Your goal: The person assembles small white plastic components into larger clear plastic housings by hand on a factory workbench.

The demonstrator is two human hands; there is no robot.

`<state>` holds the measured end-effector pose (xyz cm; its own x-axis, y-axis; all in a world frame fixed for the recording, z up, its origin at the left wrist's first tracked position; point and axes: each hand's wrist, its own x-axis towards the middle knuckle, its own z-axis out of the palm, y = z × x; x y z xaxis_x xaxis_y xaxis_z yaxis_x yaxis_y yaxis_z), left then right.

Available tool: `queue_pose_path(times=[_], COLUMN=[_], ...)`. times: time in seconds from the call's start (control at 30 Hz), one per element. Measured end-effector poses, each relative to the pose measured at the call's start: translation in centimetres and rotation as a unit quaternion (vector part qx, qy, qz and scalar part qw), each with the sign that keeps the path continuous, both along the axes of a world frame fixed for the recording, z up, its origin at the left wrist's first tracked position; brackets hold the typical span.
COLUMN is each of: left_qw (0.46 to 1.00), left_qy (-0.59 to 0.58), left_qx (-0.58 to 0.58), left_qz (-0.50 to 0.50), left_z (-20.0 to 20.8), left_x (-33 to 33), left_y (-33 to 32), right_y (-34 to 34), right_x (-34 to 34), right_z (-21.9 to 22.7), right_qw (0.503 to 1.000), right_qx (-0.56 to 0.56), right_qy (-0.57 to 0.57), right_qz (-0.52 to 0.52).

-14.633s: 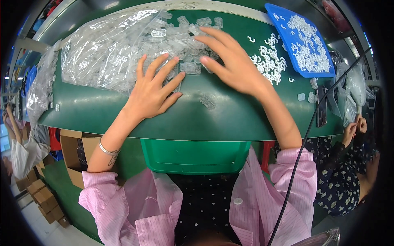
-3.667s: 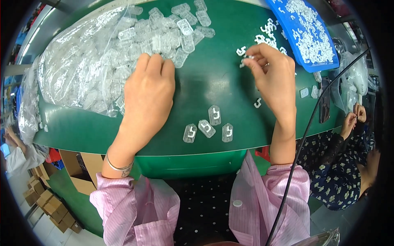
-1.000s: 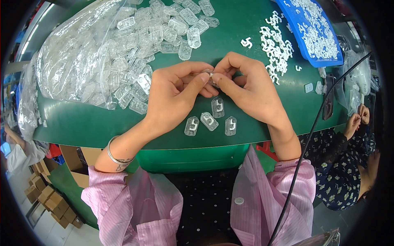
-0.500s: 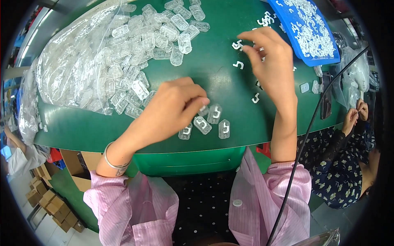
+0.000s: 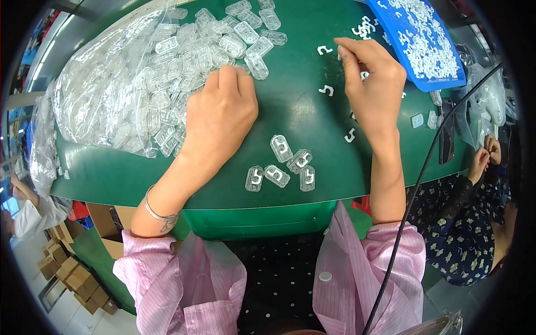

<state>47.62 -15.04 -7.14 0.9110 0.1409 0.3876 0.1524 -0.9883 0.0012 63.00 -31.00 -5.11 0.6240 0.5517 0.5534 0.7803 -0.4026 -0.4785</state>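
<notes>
My left hand [image 5: 222, 106] is curled at the right edge of a pile of clear plastic cases [image 5: 198, 58]; its fingertips are hidden, so what they grip cannot be seen. My right hand [image 5: 375, 78] pinches thumb and forefinger together, with a bit of a small white hook-shaped piece showing at the tips. Loose white hook-shaped pieces [image 5: 326, 90] lie around it on the green table. In front of me sit several clear cases [image 5: 281, 148], each with a white hook-shaped piece in it.
A clear plastic bag [image 5: 95, 95] full of cases lies at the left. At the far right is a blue tray [image 5: 416, 82] of white pieces. A black cable [image 5: 416, 192] crosses the right side, near a dark phone [image 5: 446, 134]. Another person's hands [image 5: 484, 159] work at the right.
My left hand has moved up and away from the group of filled cases to the pile. Another filled case now shows in the group. My right thumb and forefinger have come together.
</notes>
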Motion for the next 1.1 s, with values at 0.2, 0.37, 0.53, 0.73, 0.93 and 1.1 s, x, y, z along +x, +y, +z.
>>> queue_pose_path(times=[0.2, 0.37, 0.53, 0.73, 0.93, 1.1], left_qw=[0.984, 0.722, 0.666, 0.647, 0.691, 0.705], left_qy=[-0.060, -0.040, -0.014, -0.039, 0.023, 0.010], left_qx=[-0.165, -0.690, -0.745, -0.761, -0.721, -0.707], left_qz=[0.021, 0.018, -0.019, -0.044, -0.041, -0.059], left_z=[1.2, 2.6, 2.0, 2.0, 2.1, 1.5], left_x=[-0.8, -1.3, -1.5, -1.5, -2.0, -1.8], left_y=[0.9, 0.2, -0.2, -1.5, -1.4, -1.5], right_y=[-0.1, -0.3, 0.2, 0.9, 0.7, 0.8], right_x=[-0.8, -1.5, -4.1, -5.5, -5.6, -5.8], right_z=[2.2, 1.7, 2.1, 0.9, 0.9, 0.6], right_qw=[0.951, 0.878, 0.787, 0.903, 0.936, 0.956], right_qx=[0.007, 0.120, 0.156, 0.089, -0.018, 0.003], right_qy=[0.308, 0.445, 0.549, 0.362, 0.294, 0.223], right_qz=[-0.019, 0.127, 0.236, 0.215, 0.192, 0.188])
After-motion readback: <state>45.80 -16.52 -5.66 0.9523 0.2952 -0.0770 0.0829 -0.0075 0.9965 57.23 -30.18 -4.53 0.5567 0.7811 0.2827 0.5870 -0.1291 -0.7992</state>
